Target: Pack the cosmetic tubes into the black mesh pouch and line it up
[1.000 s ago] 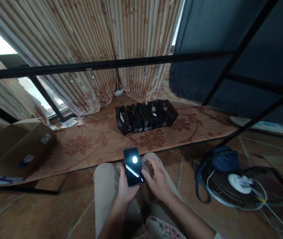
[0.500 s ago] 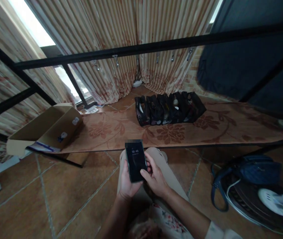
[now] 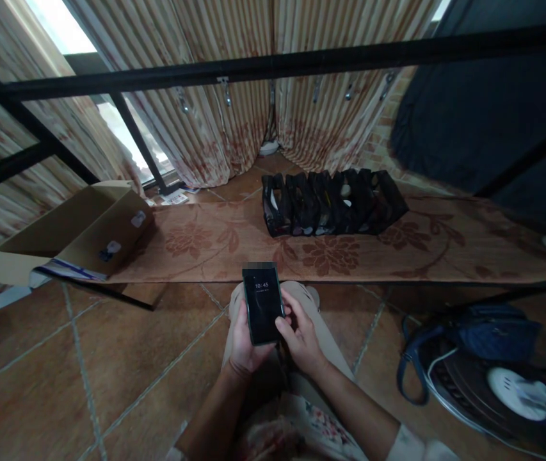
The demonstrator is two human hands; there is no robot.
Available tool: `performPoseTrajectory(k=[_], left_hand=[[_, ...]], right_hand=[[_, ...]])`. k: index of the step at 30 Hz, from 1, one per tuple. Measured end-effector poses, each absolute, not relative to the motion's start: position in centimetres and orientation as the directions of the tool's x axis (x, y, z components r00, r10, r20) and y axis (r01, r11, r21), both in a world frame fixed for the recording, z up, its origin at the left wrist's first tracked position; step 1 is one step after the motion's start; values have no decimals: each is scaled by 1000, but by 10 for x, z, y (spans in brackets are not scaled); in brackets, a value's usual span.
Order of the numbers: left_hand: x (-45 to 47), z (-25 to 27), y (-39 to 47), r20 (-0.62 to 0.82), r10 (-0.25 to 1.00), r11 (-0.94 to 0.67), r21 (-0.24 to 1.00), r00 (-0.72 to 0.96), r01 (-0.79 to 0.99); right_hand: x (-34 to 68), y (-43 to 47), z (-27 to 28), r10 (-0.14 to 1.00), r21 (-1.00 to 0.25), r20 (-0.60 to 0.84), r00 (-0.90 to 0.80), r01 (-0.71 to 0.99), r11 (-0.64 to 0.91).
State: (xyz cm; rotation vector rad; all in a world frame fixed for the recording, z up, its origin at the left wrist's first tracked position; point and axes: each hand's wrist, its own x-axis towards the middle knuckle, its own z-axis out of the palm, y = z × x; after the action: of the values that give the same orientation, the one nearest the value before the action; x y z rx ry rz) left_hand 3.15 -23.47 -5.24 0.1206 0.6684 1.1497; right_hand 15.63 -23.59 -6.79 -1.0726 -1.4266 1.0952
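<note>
A dark smartphone [image 3: 264,314] with "10:45" on its dim screen is held upright in front of my knees. My left hand [image 3: 248,342] cradles it from below and along its left edge. On the other side, my right hand [image 3: 301,336] grips the right edge, fingers behind and thumb over the lower right corner of the screen. Beyond the phone, a black mesh organizer [image 3: 330,203] with several compartments rests on a low shelf covered with flowered cloth [image 3: 196,240]; small items inside it are hard to make out.
An open cardboard box [image 3: 109,230] stands at the shelf's left end. Black metal bars [image 3: 292,64] with hanging hooks cross in front of striped curtains [image 3: 224,134]. At right, a blue bag [image 3: 498,333] lies near a white power strip [image 3: 515,392] with cables on the tiled floor.
The view has shifted slightly, so the bars, shelf and organizer appear higher. Both hands keep hold of the smartphone, and its screen still reads 10:45.
</note>
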Motion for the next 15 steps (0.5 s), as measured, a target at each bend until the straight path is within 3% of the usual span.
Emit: performPoseTrajectory(k=[15], left_hand=[[33,-58,-235,-416,878,415,417,236,-809]], right_hand=[[154,-233,-62,985,-980,160,-70,105,167]])
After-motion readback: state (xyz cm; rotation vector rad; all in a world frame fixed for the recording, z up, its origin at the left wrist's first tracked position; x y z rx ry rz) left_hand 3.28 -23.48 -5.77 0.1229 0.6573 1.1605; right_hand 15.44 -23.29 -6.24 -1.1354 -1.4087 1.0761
